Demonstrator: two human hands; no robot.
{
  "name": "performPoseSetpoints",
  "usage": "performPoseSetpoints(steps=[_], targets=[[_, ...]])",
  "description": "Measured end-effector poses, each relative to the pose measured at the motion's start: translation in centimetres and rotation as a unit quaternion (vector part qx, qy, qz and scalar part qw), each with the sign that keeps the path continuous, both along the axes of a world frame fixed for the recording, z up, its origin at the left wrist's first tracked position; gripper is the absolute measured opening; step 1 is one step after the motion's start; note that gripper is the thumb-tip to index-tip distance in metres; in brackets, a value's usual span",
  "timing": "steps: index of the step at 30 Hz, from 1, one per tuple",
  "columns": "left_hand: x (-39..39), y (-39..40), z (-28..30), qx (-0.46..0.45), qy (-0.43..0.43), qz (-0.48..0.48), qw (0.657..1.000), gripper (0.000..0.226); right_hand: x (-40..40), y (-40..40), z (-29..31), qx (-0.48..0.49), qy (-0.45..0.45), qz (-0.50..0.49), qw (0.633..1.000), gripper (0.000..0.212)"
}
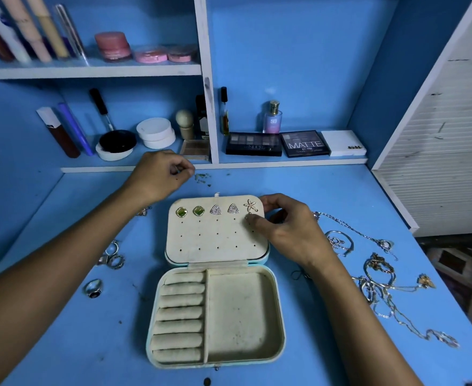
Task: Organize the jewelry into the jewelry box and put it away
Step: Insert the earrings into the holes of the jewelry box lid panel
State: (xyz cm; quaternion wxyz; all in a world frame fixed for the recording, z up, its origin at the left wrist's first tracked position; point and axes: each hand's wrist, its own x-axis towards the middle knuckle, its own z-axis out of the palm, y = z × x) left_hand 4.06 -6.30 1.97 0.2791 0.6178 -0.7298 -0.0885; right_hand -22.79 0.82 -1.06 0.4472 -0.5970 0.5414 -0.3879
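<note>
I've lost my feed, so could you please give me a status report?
Left hand curled, contents hidden. Right hand pinching open cream jewelry box's lid beside gold starfish earring. Silver chains loose on table.

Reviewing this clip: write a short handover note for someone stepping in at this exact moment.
Left hand: fingers curled above the box; contents hidden.
Right hand: grip on the lid's right edge, thumb by the star earring.
Jewelry box open; five earrings pinned in the lid's top row.
Left to do: rings on the table to the left, necklaces to the right; ring rolls and tray empty. Then close and put away.
</note>
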Motion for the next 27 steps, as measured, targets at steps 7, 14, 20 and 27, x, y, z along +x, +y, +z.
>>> performPoseSetpoints(steps=[7,14,20,27], targets=[[-1.5,-3.0,-0.8,0.046,-0.033,-0.007,0.998,0.009,-0.1,0.0,0.1,0.004,0.008,0.004,1.000,0.017],[-2.4,-4.2,-0.7,0.098,-0.082,0.026,0.991,0.005,-0.2,0.0,0.3,0.003,0.007,0.006,1.000,0.016],[-3.4,-4.4,-0.2,0.110,-0.130,0.058,0.984,0.008,-0.1,0.0,0.3,-0.002,0.015,0.005,1.000,0.016],[-3.6,-4.4,0.0,0.115,-0.144,0.065,0.981,0.015,-0.1,-0.1,0.2,-0.006,0.022,0.006,1.000,0.016]])
